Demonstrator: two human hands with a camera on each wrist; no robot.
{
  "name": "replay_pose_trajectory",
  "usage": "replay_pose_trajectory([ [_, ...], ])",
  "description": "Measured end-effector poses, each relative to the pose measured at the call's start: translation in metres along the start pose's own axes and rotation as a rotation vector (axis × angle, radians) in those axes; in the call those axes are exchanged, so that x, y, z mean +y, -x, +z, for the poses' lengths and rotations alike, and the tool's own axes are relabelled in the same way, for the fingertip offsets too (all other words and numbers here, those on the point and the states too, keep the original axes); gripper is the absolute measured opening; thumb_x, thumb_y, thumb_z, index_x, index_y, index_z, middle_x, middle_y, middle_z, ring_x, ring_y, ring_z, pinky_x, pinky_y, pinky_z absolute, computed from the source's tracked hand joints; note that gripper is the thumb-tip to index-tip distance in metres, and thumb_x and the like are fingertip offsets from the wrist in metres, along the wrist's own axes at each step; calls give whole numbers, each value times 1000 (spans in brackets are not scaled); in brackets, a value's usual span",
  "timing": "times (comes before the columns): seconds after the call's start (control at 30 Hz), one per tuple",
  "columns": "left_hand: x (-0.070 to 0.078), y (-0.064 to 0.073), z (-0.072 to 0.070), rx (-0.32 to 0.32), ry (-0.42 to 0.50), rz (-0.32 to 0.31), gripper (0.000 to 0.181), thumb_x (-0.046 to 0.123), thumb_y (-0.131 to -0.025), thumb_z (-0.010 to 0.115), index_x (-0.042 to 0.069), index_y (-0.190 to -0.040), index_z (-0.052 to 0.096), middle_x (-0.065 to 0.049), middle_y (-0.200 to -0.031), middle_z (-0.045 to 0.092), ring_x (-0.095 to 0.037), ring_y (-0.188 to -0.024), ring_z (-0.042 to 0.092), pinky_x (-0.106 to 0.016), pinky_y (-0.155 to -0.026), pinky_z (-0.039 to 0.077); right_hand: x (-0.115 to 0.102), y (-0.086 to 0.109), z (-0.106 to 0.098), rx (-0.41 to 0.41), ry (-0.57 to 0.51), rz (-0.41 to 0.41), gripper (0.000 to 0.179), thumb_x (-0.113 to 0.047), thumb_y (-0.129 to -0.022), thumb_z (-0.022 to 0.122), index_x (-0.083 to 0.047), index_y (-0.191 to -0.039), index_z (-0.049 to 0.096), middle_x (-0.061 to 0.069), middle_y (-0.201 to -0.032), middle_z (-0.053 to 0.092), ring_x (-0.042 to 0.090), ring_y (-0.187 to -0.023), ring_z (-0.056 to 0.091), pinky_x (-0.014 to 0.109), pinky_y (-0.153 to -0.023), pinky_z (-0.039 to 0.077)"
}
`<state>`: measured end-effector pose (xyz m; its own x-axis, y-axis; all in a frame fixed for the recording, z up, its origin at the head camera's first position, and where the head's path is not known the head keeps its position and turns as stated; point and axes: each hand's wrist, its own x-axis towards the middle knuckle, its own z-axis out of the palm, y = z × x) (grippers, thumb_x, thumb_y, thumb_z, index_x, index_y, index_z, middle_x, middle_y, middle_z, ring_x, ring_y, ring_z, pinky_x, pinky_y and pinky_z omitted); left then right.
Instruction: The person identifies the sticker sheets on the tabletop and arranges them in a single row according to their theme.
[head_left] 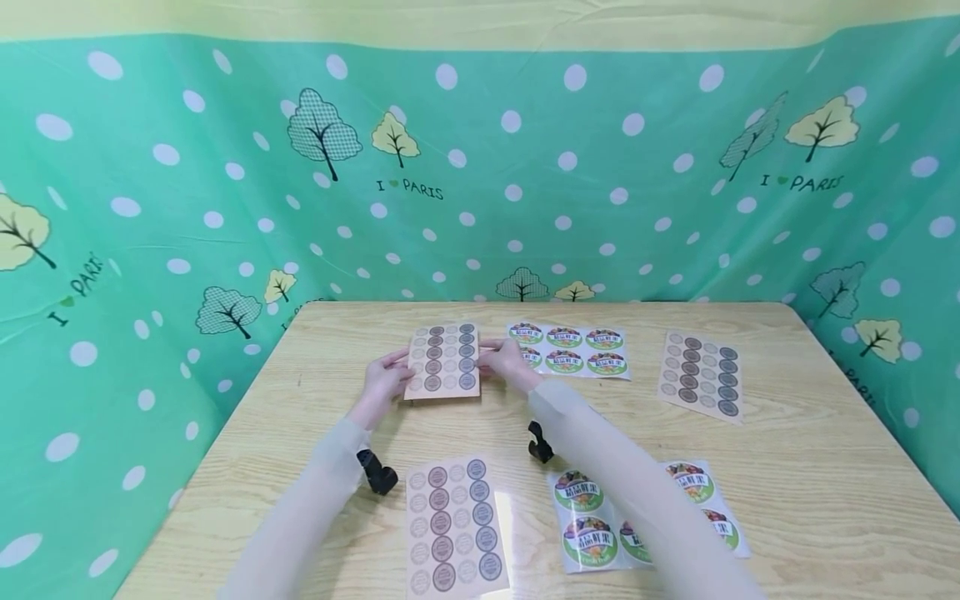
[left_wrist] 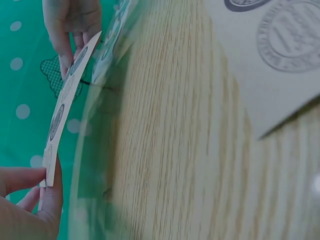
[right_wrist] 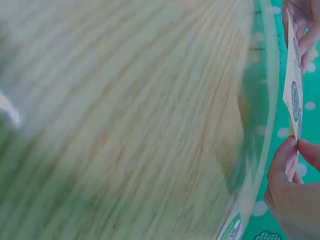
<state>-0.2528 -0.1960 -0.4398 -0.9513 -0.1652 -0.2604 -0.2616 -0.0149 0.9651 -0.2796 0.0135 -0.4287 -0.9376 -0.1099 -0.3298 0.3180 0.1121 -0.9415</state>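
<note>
A sheet of round stickers (head_left: 442, 362), printed in brown and grey columns on kraft-coloured paper, is lifted off the table at the back left of centre. My left hand (head_left: 384, 383) pinches its left edge between thumb and fingers. On the opposite edge, my right hand (head_left: 508, 364) pinches the sheet likewise. Seen nearly edge-on in the left wrist view, the sheet (left_wrist: 59, 112) bends slightly between both hands. The right wrist view has the thumb and fingers of the right hand (right_wrist: 292, 192) at the sheet's near edge.
A similar round-sticker sheet (head_left: 453, 527) lies in front, and another (head_left: 699, 375) at the back right. Oval fruit-label sheets lie behind the right hand (head_left: 567, 350) and at front right (head_left: 588, 529), the latter partly under the right forearm. A polka-dot curtain (head_left: 480, 175) hangs behind the wooden table (head_left: 337, 367).
</note>
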Motion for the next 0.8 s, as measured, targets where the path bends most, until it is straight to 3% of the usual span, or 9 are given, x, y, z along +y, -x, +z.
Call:
replay_pose_trajectory([
  [0.17,2,9,-10,-6,-18,24,48,-7,-77,57,3,-123,49,-8,-94,53,-12,-76,56,-25,-73,51,-5,11,6,-35,-67,26,47,9,-75,57,0,-121,50,20,-103,60,25,-83,61,35,-83,48],
  [0.23,7,16,-11,1,-55,-9,50,-7,-80,53,1,-128,43,-9,-98,51,-10,-79,54,-24,-75,50,-6,14,9,-38,-100,34,48,9,-75,57,0,-121,49,21,-102,60,24,-81,62,36,-85,47],
  [0.47,20,32,-23,-36,-32,-48,53,-9,-82,51,1,-132,37,-5,-95,50,-10,-80,53,-23,-75,49,-9,24,20,-48,-147,42,49,10,-75,58,0,-122,48,22,-101,61,18,-72,62,36,-83,48],
  [0.8,6,36,-53,-31,-78,-9,53,-2,-80,54,-1,-130,38,-1,-90,51,-8,-78,54,-22,-72,50,-4,38,45,-90,-181,70,53,9,-74,59,-3,-124,47,18,-95,62,20,-71,61,37,-81,49],
])
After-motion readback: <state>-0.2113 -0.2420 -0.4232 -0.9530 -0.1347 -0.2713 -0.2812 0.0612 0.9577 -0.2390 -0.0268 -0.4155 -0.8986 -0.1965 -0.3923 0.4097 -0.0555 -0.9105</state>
